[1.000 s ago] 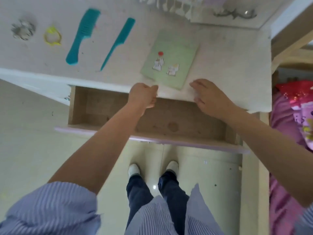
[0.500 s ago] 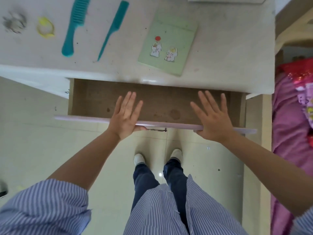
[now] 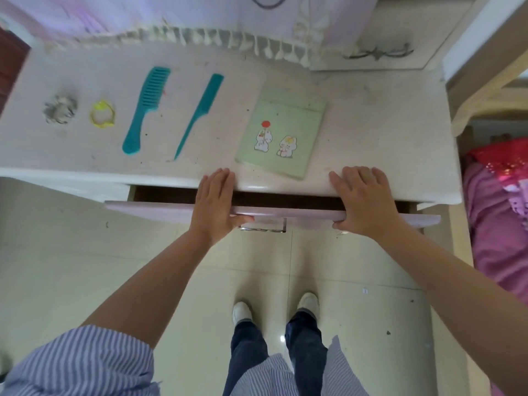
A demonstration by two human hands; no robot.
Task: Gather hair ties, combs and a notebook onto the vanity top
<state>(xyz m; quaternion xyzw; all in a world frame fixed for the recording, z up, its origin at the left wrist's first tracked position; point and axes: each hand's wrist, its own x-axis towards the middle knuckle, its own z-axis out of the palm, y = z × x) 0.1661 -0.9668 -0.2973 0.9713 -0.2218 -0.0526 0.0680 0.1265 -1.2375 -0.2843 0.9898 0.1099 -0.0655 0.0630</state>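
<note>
On the white vanity top (image 3: 371, 124) lie a grey scrunchie (image 3: 60, 109), a yellow hair tie (image 3: 103, 115), a wide-toothed teal comb (image 3: 145, 108), a thin teal tail comb (image 3: 200, 112) and a green notebook (image 3: 281, 132) with rabbit stickers. Below the top's front edge the lilac drawer front (image 3: 160, 210) stands a narrow gap out. My left hand (image 3: 215, 207) and my right hand (image 3: 364, 201) press flat against that front, fingers together and reaching over onto the top's edge, thumbs under the front's rim. Neither hand holds an object.
A fringed cloth (image 3: 217, 38) hangs along the back of the vanity. A mirror or glass pane (image 3: 380, 52) stands at the back right. Pink bedding (image 3: 500, 218) lies to the right. My feet (image 3: 274, 307) stand on pale floor tiles.
Both hands came off the vanity top onto the drawer front and pushed it inward. The drawer was wide open and showing its bare inside; only a narrow dark gap remains.
</note>
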